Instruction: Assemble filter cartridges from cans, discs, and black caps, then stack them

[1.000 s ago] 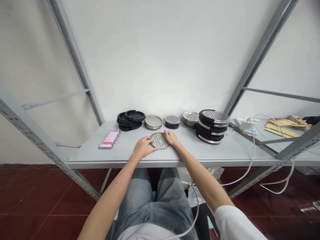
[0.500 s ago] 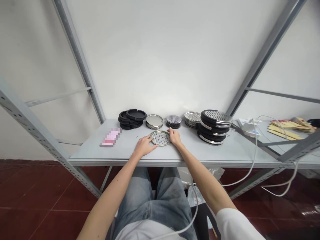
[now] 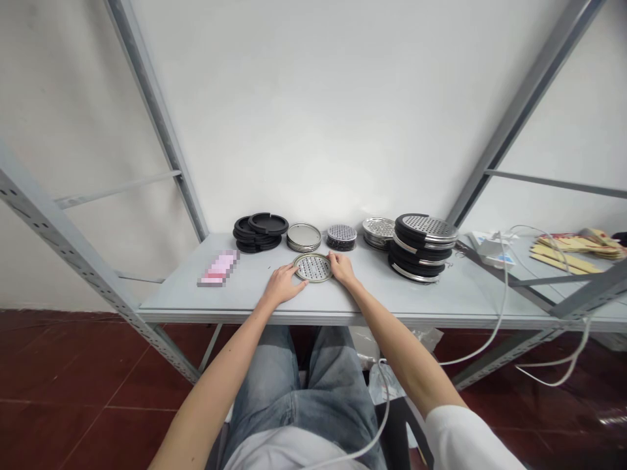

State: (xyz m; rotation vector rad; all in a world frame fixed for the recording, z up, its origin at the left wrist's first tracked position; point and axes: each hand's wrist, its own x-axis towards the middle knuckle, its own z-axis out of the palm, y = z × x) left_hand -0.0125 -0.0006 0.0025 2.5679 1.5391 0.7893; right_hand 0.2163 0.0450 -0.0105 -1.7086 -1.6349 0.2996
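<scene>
From my seat I read the bench (image 3: 421, 301) left to right: a blurred-out pink item (image 3: 219, 268), then a pile of black rings (image 3: 259, 243) near the wall. Next comes my left hand (image 3: 283, 284), closed on the left rim of the holed plate (image 3: 313, 268), thumb reaching along the near edge. The plate lies flat on the bench between my hands, just in front of a stack of metal lids (image 3: 304, 236). My right hand (image 3: 341, 267) is curled on the plate's right edge; how hard either one squeezes, I can't tell. Past it stand a short stack of small holed discs (image 3: 341, 235), some shiny rims (image 3: 378, 230) and a tall black-and-silver stack (image 3: 425, 245). I judge the step to be steadying or aligning the plate by its rim. The next move, I'd say, calls for even contact on both sides, with the plate kept level.
</scene>
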